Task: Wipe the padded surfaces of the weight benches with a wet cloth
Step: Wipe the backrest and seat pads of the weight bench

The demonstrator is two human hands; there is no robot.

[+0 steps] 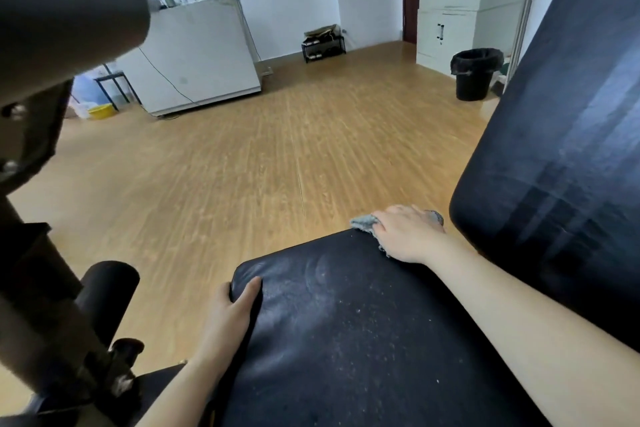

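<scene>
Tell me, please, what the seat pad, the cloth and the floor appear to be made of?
Seat pad: probably black vinyl or faux leather, going by its soft sheen, creases and pale specks. Cloth under the right hand: grey terry or microfibre, with a fuzzy, frayed edge. Floor: wood-look laminate or vinyl planks, glossy, with printed-looking grain; real wood is possible.

Bench seat pad [346, 329]: black leather-like vinyl, slight sheen, creased, speckled with pale dust; back pad [561, 135]: same black covering, streaked and glossy where light falls; cloth [363, 222]: grey, fuzzy, frayed edge; roller [107, 291]: matt black foam; floor [242, 156]: wood-grain planks, smooth, satin shine; bin [472, 80]: black plastic with crinkled liner; cabinet [450, 3]: pale painted metal.
</scene>
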